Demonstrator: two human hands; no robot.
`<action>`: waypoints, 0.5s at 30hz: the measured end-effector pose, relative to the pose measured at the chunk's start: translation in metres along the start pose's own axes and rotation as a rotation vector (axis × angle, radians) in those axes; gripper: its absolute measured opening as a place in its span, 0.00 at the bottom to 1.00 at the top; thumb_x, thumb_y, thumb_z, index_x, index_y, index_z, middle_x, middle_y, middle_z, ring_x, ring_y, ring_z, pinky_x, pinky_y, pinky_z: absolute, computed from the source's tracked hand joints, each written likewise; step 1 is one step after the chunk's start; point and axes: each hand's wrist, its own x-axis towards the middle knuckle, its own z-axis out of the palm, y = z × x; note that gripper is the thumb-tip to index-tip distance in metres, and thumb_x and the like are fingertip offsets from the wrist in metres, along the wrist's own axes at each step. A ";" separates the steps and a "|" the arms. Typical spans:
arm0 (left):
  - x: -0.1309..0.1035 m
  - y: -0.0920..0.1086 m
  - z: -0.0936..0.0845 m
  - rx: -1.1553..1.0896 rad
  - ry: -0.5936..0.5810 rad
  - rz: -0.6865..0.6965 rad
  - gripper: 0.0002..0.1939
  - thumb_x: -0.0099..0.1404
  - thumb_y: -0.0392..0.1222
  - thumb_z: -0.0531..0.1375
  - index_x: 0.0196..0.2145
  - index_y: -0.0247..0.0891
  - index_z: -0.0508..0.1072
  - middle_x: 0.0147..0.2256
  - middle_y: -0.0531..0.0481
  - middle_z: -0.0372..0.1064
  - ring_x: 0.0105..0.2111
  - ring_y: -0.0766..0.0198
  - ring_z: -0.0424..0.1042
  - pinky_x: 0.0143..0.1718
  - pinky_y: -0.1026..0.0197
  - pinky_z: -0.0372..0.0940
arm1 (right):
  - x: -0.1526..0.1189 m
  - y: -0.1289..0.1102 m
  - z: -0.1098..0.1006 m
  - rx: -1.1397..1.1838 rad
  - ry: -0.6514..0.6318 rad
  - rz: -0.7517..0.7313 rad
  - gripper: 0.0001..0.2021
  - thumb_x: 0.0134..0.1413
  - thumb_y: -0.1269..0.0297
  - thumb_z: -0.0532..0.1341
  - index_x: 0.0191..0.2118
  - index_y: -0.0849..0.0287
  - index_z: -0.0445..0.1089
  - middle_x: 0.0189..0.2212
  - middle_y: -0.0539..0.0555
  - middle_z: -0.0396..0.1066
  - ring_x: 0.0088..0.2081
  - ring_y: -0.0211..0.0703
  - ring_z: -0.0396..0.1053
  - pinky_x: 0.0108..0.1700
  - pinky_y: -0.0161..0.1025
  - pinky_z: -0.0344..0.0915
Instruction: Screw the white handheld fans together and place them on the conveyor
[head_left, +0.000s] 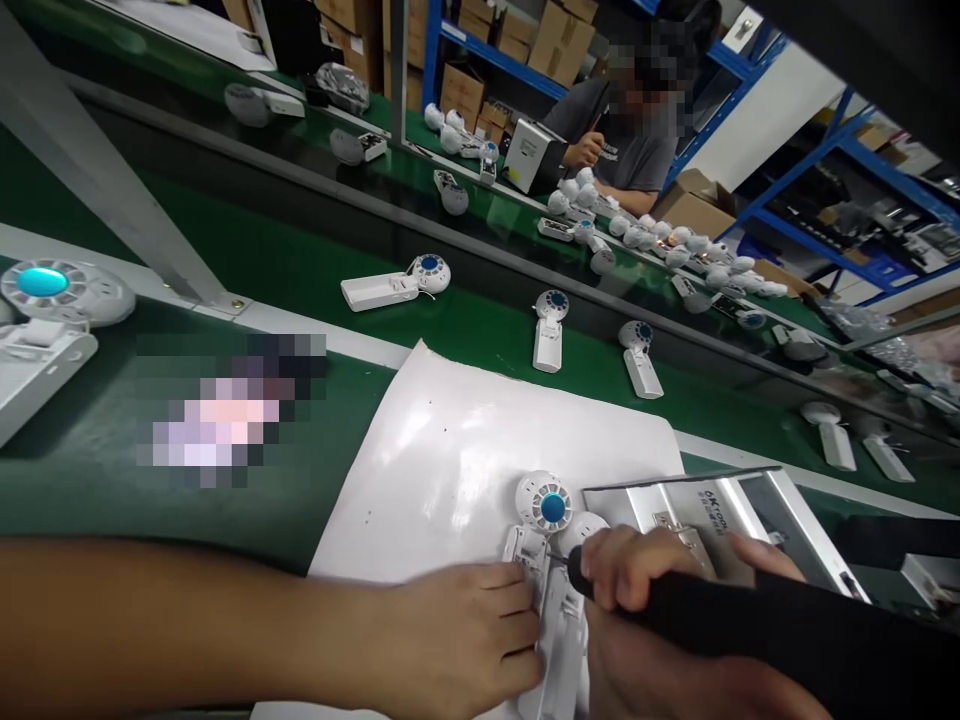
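Note:
A white handheld device (546, 503) with a round vented head and blue centre lies on a white sheet (420, 480). My left hand (472, 620) is closed around its handle, fingers curled over the side. A second white round head (589, 528) shows right beside it, partly covered by my right hand (626, 565). That hand is wrapped around a black screwdriver (735, 622), seemingly a powered one. Its thin shaft points left, the tip at the hinge area of the device. Whether the tip touches a screw is too small to tell.
Behind my hands stands a metal case (697, 510). More white devices lie on the green belt (480, 320), with another large one (45, 340) at the left. A blurred-out object (225, 420) rests on the mat. Across the line a person (630, 130) sits near many devices.

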 end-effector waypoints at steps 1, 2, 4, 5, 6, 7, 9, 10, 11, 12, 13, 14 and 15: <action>0.001 0.000 0.000 0.001 0.004 0.000 0.06 0.71 0.40 0.61 0.39 0.34 0.75 0.36 0.44 0.69 0.36 0.54 0.68 0.53 0.50 0.66 | -0.002 0.002 0.010 0.015 0.018 0.011 0.32 0.66 0.26 0.45 0.57 0.46 0.61 0.20 0.39 0.64 0.14 0.36 0.53 0.19 0.37 0.63; 0.001 0.001 0.000 0.004 0.008 -0.001 0.06 0.71 0.40 0.61 0.38 0.34 0.75 0.36 0.44 0.69 0.37 0.54 0.68 0.54 0.49 0.66 | -0.003 0.005 0.017 0.025 0.044 0.036 0.33 0.66 0.25 0.45 0.56 0.46 0.61 0.19 0.38 0.63 0.14 0.36 0.53 0.19 0.37 0.62; 0.002 0.001 0.001 0.018 0.015 -0.008 0.07 0.71 0.41 0.62 0.38 0.35 0.76 0.36 0.44 0.70 0.38 0.53 0.69 0.56 0.49 0.65 | -0.003 0.010 0.026 0.045 0.058 0.073 0.32 0.65 0.25 0.46 0.55 0.46 0.60 0.19 0.38 0.61 0.14 0.36 0.52 0.20 0.36 0.61; 0.001 0.001 0.001 0.028 0.018 -0.010 0.07 0.71 0.41 0.62 0.38 0.35 0.76 0.36 0.44 0.70 0.38 0.53 0.69 0.57 0.49 0.65 | -0.003 0.012 0.028 0.051 0.046 0.081 0.32 0.65 0.25 0.47 0.55 0.47 0.60 0.19 0.38 0.62 0.14 0.36 0.53 0.20 0.36 0.61; 0.001 0.002 0.001 0.036 0.020 -0.011 0.06 0.70 0.41 0.63 0.38 0.35 0.76 0.36 0.44 0.71 0.39 0.53 0.69 0.58 0.49 0.65 | -0.002 0.014 0.028 0.050 0.040 0.088 0.32 0.65 0.25 0.48 0.55 0.47 0.60 0.19 0.38 0.62 0.15 0.36 0.53 0.20 0.36 0.62; 0.001 0.002 0.001 0.043 0.021 -0.011 0.06 0.71 0.41 0.62 0.38 0.36 0.77 0.36 0.44 0.71 0.39 0.53 0.69 0.59 0.49 0.65 | -0.001 0.016 0.027 0.047 0.038 0.092 0.31 0.64 0.25 0.50 0.55 0.47 0.60 0.19 0.38 0.62 0.15 0.36 0.53 0.21 0.36 0.62; 0.001 0.002 0.001 0.050 0.023 -0.013 0.06 0.71 0.40 0.62 0.37 0.36 0.77 0.36 0.44 0.72 0.39 0.53 0.70 0.59 0.49 0.65 | 0.000 0.020 0.026 0.044 0.031 0.114 0.31 0.63 0.25 0.52 0.54 0.47 0.59 0.18 0.38 0.62 0.15 0.37 0.53 0.20 0.37 0.62; 0.001 0.002 0.002 0.054 0.023 -0.017 0.06 0.71 0.40 0.61 0.37 0.37 0.77 0.36 0.45 0.72 0.39 0.53 0.70 0.59 0.49 0.65 | 0.000 0.022 0.025 0.045 0.028 0.135 0.31 0.62 0.25 0.53 0.53 0.47 0.59 0.18 0.38 0.62 0.14 0.37 0.53 0.20 0.37 0.62; 0.001 0.003 0.003 0.058 0.021 -0.023 0.06 0.71 0.40 0.61 0.37 0.37 0.77 0.35 0.45 0.72 0.39 0.54 0.70 0.58 0.49 0.65 | 0.000 0.024 0.026 0.045 0.023 0.159 0.31 0.62 0.25 0.55 0.53 0.47 0.59 0.18 0.38 0.62 0.14 0.37 0.53 0.20 0.37 0.62; 0.001 0.003 0.004 0.061 0.022 -0.024 0.06 0.71 0.40 0.62 0.37 0.37 0.77 0.35 0.45 0.72 0.39 0.54 0.70 0.58 0.49 0.66 | -0.001 0.026 0.027 0.047 0.013 0.183 0.31 0.61 0.26 0.57 0.52 0.47 0.59 0.18 0.37 0.62 0.14 0.37 0.53 0.19 0.37 0.61; 0.000 0.003 0.005 0.065 0.022 -0.023 0.06 0.71 0.40 0.62 0.37 0.37 0.77 0.35 0.46 0.72 0.39 0.54 0.70 0.58 0.49 0.66 | -0.001 0.027 0.029 0.049 0.003 0.200 0.31 0.60 0.26 0.58 0.51 0.47 0.58 0.18 0.37 0.62 0.14 0.37 0.53 0.19 0.37 0.61; 0.000 0.003 0.005 0.068 0.025 -0.021 0.06 0.71 0.40 0.62 0.37 0.37 0.78 0.36 0.45 0.72 0.39 0.54 0.70 0.57 0.49 0.66 | -0.002 0.027 0.031 0.050 -0.005 0.207 0.31 0.60 0.25 0.58 0.51 0.47 0.59 0.18 0.37 0.61 0.14 0.37 0.52 0.19 0.37 0.61; -0.001 0.003 0.005 0.071 0.027 -0.017 0.06 0.71 0.41 0.63 0.37 0.37 0.78 0.36 0.45 0.73 0.39 0.54 0.70 0.58 0.49 0.66 | -0.003 0.026 0.033 0.047 -0.003 0.203 0.32 0.59 0.25 0.58 0.51 0.47 0.59 0.18 0.37 0.61 0.14 0.37 0.52 0.19 0.37 0.61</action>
